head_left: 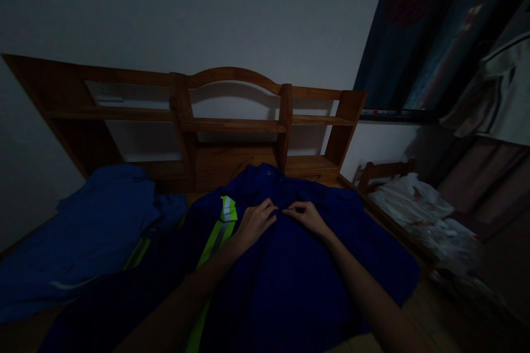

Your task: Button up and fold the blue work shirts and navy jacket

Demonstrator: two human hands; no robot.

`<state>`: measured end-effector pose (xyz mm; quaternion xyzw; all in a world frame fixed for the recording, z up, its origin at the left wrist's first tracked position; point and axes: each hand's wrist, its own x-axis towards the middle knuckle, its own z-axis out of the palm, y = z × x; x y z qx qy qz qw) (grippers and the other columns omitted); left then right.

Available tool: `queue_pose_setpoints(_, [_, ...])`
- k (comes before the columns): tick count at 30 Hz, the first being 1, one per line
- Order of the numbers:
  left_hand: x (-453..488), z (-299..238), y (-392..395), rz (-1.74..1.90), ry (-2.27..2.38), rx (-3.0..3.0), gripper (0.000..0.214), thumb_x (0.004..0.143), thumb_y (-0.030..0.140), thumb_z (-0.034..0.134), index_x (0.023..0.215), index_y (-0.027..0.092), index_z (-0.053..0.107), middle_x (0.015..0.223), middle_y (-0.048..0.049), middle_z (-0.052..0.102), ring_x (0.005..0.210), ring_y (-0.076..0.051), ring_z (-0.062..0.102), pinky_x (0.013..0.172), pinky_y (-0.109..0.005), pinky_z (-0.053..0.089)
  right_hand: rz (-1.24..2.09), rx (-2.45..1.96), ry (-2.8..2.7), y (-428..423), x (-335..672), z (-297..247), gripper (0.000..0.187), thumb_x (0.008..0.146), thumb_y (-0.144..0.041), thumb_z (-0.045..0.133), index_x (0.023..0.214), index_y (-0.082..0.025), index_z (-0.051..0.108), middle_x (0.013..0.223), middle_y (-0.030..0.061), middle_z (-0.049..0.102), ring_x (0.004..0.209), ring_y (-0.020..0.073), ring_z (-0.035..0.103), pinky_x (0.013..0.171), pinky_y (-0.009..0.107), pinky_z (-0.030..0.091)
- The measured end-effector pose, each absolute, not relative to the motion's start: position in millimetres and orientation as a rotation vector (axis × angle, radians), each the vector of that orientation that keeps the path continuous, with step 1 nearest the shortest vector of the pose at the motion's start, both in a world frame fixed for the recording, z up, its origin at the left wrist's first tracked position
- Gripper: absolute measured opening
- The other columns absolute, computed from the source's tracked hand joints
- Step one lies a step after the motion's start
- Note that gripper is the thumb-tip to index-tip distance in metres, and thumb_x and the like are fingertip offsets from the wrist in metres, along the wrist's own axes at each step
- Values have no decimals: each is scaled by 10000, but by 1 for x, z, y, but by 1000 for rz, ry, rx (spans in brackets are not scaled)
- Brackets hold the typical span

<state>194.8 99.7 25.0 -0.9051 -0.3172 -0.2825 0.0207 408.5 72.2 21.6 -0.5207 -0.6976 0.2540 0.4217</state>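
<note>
Both hands were at work over the front of a dark blue jacket [298, 276]. The left hand [257, 222] had thumb and fingers closed on the cloth near the front opening; the right hand [307, 216] was closed in a similar pinch just beside it, tips nearly meeting. The small detail between the fingertips could not be made out in the poor light.

The jacket lay spread on a wooden surface [428, 311], collar away from the wearer of the camera. A lime reflective band [215, 240] with a grey stripe ran along its left part, and a ring-shaped mark [269, 172] showed inside the collar. To the left lay a crumpled lighter blue garment [103, 215].

At the right, whitish plastic bags [414, 198] sat bunched beside a low wooden rail [385, 170]; reddish matter showed through, but the contents could not be identified.

Beyond the collar stood a wooden headboard shelf [234, 124], divided by uprights into compartments in two tiers. A pale garment [511, 91] hung at far right, near a dark window [401, 60]. A plain wall [186, 11] closed the view.
</note>
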Motion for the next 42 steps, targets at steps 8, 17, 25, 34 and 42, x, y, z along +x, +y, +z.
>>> queue_pose_setpoints(8, [191,28,102,-799,-808,-2957,254,912,250,462,1151,255,545,1043,-5,551,875,-125,594,718,-216,451,375,-1286,-1726,71,407,19,240,811,-392,582,810,-193,716,791,22,685,727,152,614,677,237,435])
queue_pose_setpoints(17, [192,23,104,-996,-793,-3070,383,906,243,467,1288,277,453,1132,-14,543,982,-140,569,835,-228,459,299,-1269,-1789,71,402,17,229,833,-398,569,830,-206,695,779,9,679,704,147,610,654,225,427])
queue_pose_setpoints(25, [195,24,103,-1088,-898,-3054,279,894,243,481,1165,254,546,1065,-9,577,951,-137,585,828,-222,461,199,-1344,-1821,69,402,19,238,854,-390,546,772,-199,660,697,-3,645,653,134,587,622,218,397])
queue_pose_setpoints(34, [199,22,106,-1217,-1145,-2877,220,919,248,417,1061,263,585,1030,-4,608,928,-137,596,817,-230,453,193,-1350,-1886,65,398,23,166,841,-360,575,817,-205,630,750,-4,623,679,128,574,645,224,414])
queue_pose_setpoints(42, [172,16,158,-1496,-1860,-2405,168,834,176,510,931,198,645,956,-46,658,902,-189,609,833,-299,456,162,-1344,-1990,28,409,41,336,816,-219,578,1147,-269,555,1089,32,570,1037,162,535,904,287,424])
